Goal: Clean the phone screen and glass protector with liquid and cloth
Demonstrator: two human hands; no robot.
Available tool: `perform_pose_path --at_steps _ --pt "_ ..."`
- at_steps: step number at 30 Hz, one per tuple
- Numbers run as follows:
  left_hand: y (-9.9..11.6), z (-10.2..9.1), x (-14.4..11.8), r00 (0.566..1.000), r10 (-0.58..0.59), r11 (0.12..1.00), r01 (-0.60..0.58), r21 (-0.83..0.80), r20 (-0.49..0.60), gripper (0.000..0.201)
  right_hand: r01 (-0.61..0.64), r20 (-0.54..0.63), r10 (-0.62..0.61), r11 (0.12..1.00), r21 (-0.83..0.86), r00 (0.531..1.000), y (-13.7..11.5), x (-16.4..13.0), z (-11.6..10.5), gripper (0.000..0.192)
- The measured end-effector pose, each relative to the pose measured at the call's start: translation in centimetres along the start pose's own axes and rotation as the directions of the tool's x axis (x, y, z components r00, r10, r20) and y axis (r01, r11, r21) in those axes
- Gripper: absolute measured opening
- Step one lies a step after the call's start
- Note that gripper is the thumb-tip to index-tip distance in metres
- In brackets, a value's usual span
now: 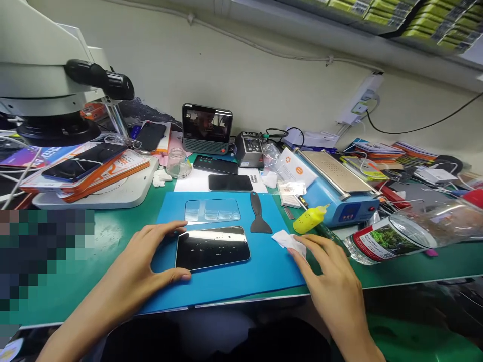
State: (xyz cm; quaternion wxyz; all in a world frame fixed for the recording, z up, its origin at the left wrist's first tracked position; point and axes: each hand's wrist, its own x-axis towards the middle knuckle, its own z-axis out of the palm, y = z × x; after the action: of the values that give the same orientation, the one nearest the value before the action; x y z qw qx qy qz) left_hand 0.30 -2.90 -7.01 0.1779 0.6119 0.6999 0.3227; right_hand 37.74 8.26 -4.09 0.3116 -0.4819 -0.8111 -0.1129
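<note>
A smartphone (215,250) lies face up on the blue mat (271,271), with droplets or specks across its dark screen. My left hand (145,259) grips its left end, thumb at the near edge and fingers at the far corner. In my right hand (332,274), a crumpled white tissue (284,239) is pinched over the mat's right edge, apart from the phone. Just behind the phone rests a clear, dark-edged glass panel (212,210). A dark plastic scraper (257,215) lies to the right of that panel.
A yellow squeeze bottle (310,219) and a large plastic bottle (396,236) lie to the right, near a blue heating plate machine (339,201). Another phone (230,183) lies behind the mat. A microscope (49,75) overhangs the left side, above stacked phone boxes (101,173).
</note>
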Motion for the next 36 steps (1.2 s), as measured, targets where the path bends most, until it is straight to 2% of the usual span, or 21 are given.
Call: perform_pose_path --at_steps 2,5,8,11,13,15,17,20,24,30,33,36 --pt "0.0 -0.1 0.0 1.0 -0.009 1.0 0.009 -0.005 0.011 0.075 0.031 0.086 -0.036 0.998 0.061 0.996 0.1 0.6 0.2 0.032" --pt "0.1 -0.3 0.0 1.0 -0.006 1.0 0.006 -0.008 0.028 0.074 0.023 0.018 -0.025 0.99 0.137 1.0 -1.0 1.7 0.5 0.024" --pt "0.1 -0.3 0.0 0.999 0.013 1.0 -0.012 -0.009 0.036 0.072 0.031 -0.045 -0.023 0.981 0.193 0.999 -4.0 2.3 0.6 0.012" --pt "0.3 -0.3 0.0 0.999 0.008 1.0 -0.008 0.002 0.035 0.073 0.122 0.067 -0.146 0.953 0.279 0.987 -7.2 2.5 0.3 0.014" --pt "0.5 -0.4 0.0 0.999 -0.001 1.0 0.001 0.008 0.036 0.074 0.179 0.14 -0.24 0.919 0.351 0.961 -8.3 2.6 0.1 0.019" --pt "0.6 -0.4 0.0 0.999 0.001 1.0 -0.001 0.004 0.038 0.074 0.245 0.137 -0.32 0.887 0.391 0.938 -8.5 2.6 -0.2 0.027" --pt "0.8 -0.5 0.1 0.999 0.003 1.0 -0.002 -0.006 0.042 0.073 0.337 0.14 -0.412 0.864 0.374 0.9 -8.2 2.4 -0.3 0.037" --pt "1.0 -0.6 0.1 0.999 -0.005 1.0 0.006 -0.02 0.036 0.072 0.431 0.247 -0.506 0.851 0.3 0.826 -8.0 1.2 0.0 0.056" --pt "1.0 -0.6 0.3 0.999 0.008 1.0 -0.008 -0.012 0.031 0.072 0.44 0.303 -0.495 0.867 0.235 0.814 -8.9 0.0 0.8 0.071" --pt "0.8 -0.6 0.3 0.998 0.049 0.999 -0.049 0.003 0.024 0.075 0.414 0.356 -0.472 0.881 0.229 0.807 -11.1 2.2 2.1 0.066" --pt "0.9 -0.6 0.3 0.999 0.044 0.999 -0.044 -0.015 0.017 0.075 0.409 0.325 -0.448 0.894 0.184 0.833 -11.2 1.5 1.7 0.064" --pt "1.0 -0.6 0.3 0.999 0.042 0.999 -0.042 -0.035 0.01 0.074 0.441 0.263 -0.476 0.878 0.184 0.839 -11.6 -0.4 0.9 0.072"
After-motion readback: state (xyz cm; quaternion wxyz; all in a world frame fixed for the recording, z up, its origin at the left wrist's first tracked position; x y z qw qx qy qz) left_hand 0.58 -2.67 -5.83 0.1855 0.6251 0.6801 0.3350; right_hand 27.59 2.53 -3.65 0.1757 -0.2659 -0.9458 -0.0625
